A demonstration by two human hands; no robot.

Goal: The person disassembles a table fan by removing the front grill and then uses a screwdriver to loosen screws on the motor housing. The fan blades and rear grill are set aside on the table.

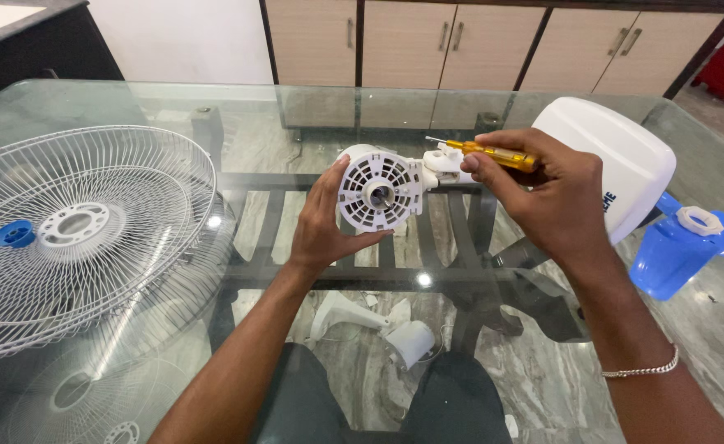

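Note:
My left hand (322,220) holds a white round fan motor housing (379,191) up over the glass table, its vented face turned toward me. My right hand (552,196) grips a yellow-handled screwdriver (493,154) whose metal tip points left, just above the white neck piece (446,163) that sticks out of the housing's right side. A thin bracelet (643,369) is on my right wrist.
A white wire fan guard (78,238) with a blue cap (14,233) lies at the left of the glass table (238,115). A white fan cover (629,156) and blue fan blades (676,251) with a white nut (699,220) lie at the right. A white part (378,325) sits on the floor under the glass.

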